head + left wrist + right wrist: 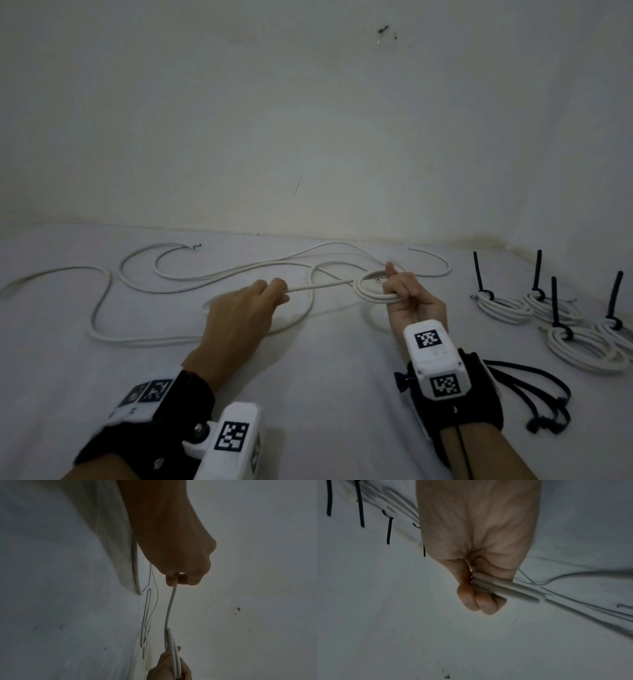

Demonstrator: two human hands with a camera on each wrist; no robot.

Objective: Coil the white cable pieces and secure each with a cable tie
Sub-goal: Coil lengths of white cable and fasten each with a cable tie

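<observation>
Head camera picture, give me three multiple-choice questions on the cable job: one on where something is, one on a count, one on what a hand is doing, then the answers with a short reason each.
1. Where do the finished tied coils lie?
A. on the person's right side
B. on the person's left side
C. between the two hands

2. How many coils already carry a black cable tie?
A. two
B. four
C. six

3. What is the right hand doing?
A. lying flat and open on the sheet
B. gripping a small coil of white cable
C. holding a loose black tie

Answers:
1 A, the tied coils sit beyond the right hand at the right edge of the white sheet.
2 B, four black ties stand up, one from each coil.
3 B, its fingers curl round the loops, while the left hand pinches the strand leading to them.
</observation>
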